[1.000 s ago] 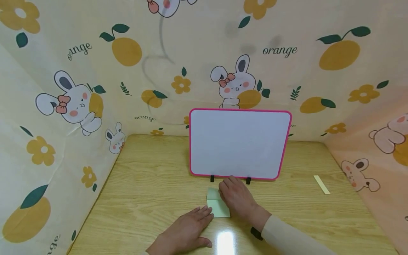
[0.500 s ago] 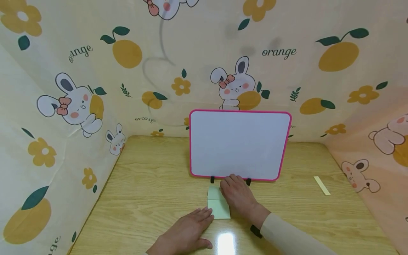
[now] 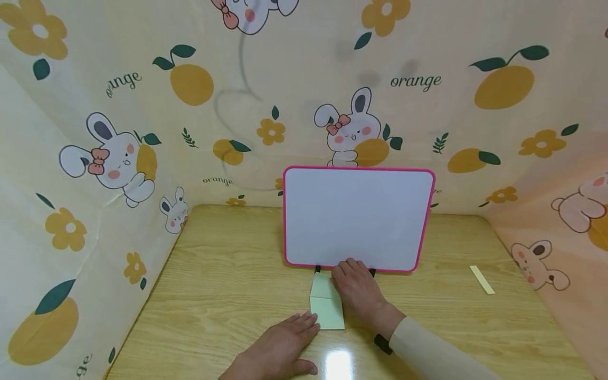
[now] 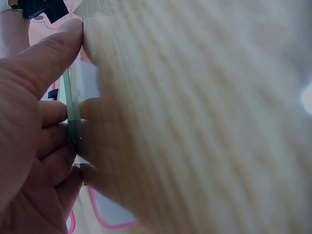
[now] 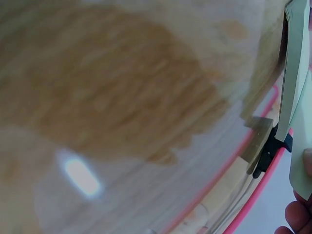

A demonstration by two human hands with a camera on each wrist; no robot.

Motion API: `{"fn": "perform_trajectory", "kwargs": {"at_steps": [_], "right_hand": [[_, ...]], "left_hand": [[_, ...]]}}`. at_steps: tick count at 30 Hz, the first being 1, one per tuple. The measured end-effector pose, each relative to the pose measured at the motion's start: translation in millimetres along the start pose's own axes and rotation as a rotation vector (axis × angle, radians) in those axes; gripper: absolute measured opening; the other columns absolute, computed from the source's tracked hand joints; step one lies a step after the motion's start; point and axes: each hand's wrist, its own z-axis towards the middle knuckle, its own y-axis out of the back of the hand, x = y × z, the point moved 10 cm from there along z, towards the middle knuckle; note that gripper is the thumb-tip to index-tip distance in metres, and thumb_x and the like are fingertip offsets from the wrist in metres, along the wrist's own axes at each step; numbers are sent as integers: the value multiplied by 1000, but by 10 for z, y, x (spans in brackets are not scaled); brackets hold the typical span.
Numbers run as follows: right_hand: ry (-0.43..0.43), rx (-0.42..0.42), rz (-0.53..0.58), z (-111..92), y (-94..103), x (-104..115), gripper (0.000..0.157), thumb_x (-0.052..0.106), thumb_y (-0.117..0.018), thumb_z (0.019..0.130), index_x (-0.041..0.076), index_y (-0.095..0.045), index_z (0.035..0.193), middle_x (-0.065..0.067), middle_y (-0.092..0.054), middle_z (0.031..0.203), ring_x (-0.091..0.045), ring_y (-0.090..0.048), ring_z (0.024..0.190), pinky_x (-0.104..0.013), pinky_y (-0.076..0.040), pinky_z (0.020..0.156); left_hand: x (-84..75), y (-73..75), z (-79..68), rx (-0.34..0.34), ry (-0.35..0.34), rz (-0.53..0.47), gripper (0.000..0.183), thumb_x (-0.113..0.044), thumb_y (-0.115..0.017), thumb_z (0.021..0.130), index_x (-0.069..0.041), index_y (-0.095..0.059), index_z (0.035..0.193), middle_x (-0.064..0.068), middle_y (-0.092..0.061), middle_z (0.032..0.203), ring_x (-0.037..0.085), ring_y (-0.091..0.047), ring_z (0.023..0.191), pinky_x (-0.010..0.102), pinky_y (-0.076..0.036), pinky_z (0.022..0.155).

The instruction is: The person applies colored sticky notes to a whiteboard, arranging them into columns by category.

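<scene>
A pale green sticky note pad (image 3: 328,315) lies on the table in front of the whiteboard. Its top sheet (image 3: 323,285) stands raised at the far side, with a crease line across the pad. My right hand (image 3: 357,289) pinches the right part of that sheet; in the right wrist view, thumb and fingers meet on the lifted sheet (image 5: 301,165). My left hand (image 3: 280,345) lies flat, palm down, fingertips on the pad's left edge. The left wrist view shows the pad edge-on (image 4: 72,100), beside the fingers of my left hand (image 4: 34,117).
A whiteboard (image 3: 358,219) with a pink frame stands on black feet (image 3: 317,268) just behind the pad. A pale yellow strip (image 3: 482,279) lies on the wooden table (image 3: 228,264) at the right. Patterned cloth walls (image 3: 294,68) enclose the back and sides.
The right hand has shifted slightly away from me and rightward, and the pinched sheet is lifted further off the pad. The left hand stays put. The head view has tilted slightly.
</scene>
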Motion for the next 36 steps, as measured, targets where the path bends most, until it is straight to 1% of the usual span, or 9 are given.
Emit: {"fn": "perform_trajectory", "kwargs": {"at_steps": [9,13,16,22,25,28,31,33,36], "right_hand": [[-15,-60,18,-15,44,-97,14,12,-77,96,10,-62,96,-3,-62,90,-23,-55,86,-35,-49,73],[-43,-113,48,-8,146,-175,18,7,-79,92,7,-62,93,-5,-61,86,-25,-55,83,-36,-49,70],[-59,-157,87,-6,231,-219,20,8,-80,92,7,-61,91,-3,-58,82,-23,-53,80,-35,-47,68],[-56,-191,130,-14,384,-218,19,8,-80,93,11,-61,91,1,-59,82,-19,-52,79,-32,-45,67],[-29,-223,123,25,511,-197,16,9,-78,94,10,-62,94,0,-61,85,-21,-55,82,-33,-47,68],[23,-298,107,91,711,-173,9,12,-68,102,7,-62,97,-4,-64,90,-24,-60,86,-34,-50,69],[91,-416,66,171,952,-160,19,14,-53,110,3,-61,96,-8,-65,93,-28,-62,88,-38,-52,71],[135,-486,18,234,1087,-161,25,12,-45,112,2,-59,94,-11,-64,92,-30,-62,86,-40,-53,72],[184,-552,-52,356,1224,-178,25,8,-42,111,0,-56,92,-13,-64,92,-32,-62,86,-42,-56,76]], "left_hand": [[-5,-2,5,7,6,-9,79,-65,-59,99,-4,-58,150,12,-54,158,22,-49,149,35,-43,122],[-10,4,14,3,2,-15,79,-65,-59,99,-4,-58,149,12,-54,158,23,-50,149,35,-43,122],[3,-6,16,14,9,-28,78,-65,-59,99,-4,-58,150,12,-54,158,23,-49,149,35,-43,123],[27,-17,16,22,10,-53,79,-64,-60,99,-5,-57,151,11,-53,159,23,-49,150,36,-43,123],[30,3,30,15,-2,-54,79,-64,-60,98,-6,-57,151,11,-54,159,23,-50,149,36,-44,122],[19,23,43,8,-21,-38,79,-65,-61,98,-6,-57,151,11,-55,158,24,-51,148,35,-44,121],[13,34,46,4,-28,-33,79,-64,-63,97,-6,-57,151,11,-54,158,24,-51,148,34,-44,121],[16,34,37,5,-24,-46,78,-62,-65,97,-6,-57,152,11,-54,158,25,-52,147,35,-45,121],[29,26,22,16,-7,-73,77,-59,-67,97,-7,-56,152,10,-54,159,25,-52,147,36,-46,120]]}}
